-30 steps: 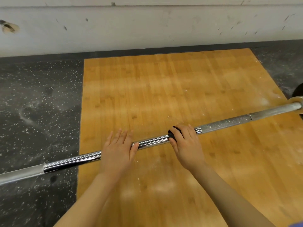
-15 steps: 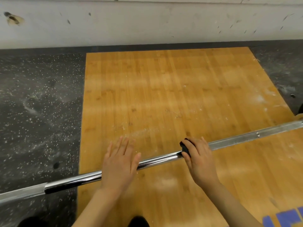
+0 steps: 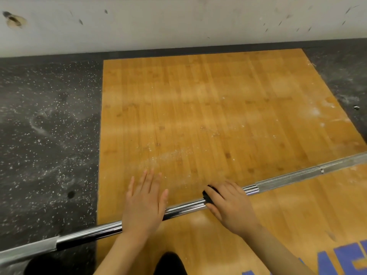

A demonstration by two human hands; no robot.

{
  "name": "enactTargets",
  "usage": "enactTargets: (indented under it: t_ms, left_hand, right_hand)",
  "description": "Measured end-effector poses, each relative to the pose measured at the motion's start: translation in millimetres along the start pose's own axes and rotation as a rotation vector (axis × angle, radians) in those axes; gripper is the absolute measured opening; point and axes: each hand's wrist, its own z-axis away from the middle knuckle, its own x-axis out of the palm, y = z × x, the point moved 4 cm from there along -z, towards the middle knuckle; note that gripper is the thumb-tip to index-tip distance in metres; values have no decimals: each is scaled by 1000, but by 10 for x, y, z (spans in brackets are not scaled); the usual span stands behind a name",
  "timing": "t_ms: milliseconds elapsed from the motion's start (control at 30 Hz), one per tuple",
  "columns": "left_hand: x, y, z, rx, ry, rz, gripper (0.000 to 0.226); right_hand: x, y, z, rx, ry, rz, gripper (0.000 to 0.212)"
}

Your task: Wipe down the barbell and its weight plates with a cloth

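- Right now the right hand (image 3: 231, 207) is curling over the barbell (image 3: 184, 208), its fingers wrapping a dark cloth (image 3: 208, 195) against the shaft; only a small black bunch of the cloth is showing past the knuckles.
- Just to its left along the shaft, the left hand (image 3: 144, 205) is lying flat on top of the bar, fingers straight and slightly spread, palm pressing down rather than gripping.
- Between the two hands a short smooth, shiny stretch of the bar is catching the light.
- Beyond the right hand the shaft is turning to a rougher, knurled grey section and running up and off the right edge; beyond the left hand it is sloping down to the lower left corner, where another dull section is beginning.
- No weight plates are showing from where I'm standing.
- Under the hands the bar is lying across a wooden platform (image 3: 198, 108) dusted with white chalk, with blue lettering (image 3: 327, 262) at its near right corner.
- On both sides the speckled black rubber floor (image 3: 45, 126) is flanking the wood, and a scuffed white wall (image 3: 178, 20) is closing off the far side.
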Motion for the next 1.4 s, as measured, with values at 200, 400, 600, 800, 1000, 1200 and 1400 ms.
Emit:
enactTargets:
  t_ms: [200, 400, 600, 800, 1000, 1200, 1400]
  left_hand:
    - [-26, 16, 1, 38, 52, 6, 61]
    - [-85, 42, -68, 100, 93, 17, 59]
    - [-134, -3, -216, 101, 107, 14, 62]
    - [-145, -67, -305, 56, 114, 18, 61]
    - [-216, -32, -335, 47, 129, -6, 66]
    - [-127, 321, 27, 218, 121, -7, 63]
    - [118, 429, 122, 323, 63, -142, 67]
  right_hand:
    - [-199, 503, 158, 120, 5, 38, 55]
    - [-145, 334, 16, 161, 30, 31, 43]
    - [19, 86, -183, 69, 16, 2, 35]
    - [-108, 531, -108, 140, 48, 20, 49]
    - [-115, 650, -102, 207, 8, 26, 54]
    - [-102, 673, -155, 214, 18, 58, 49]
    - [-122, 662, -270, 319, 90, 11, 48]
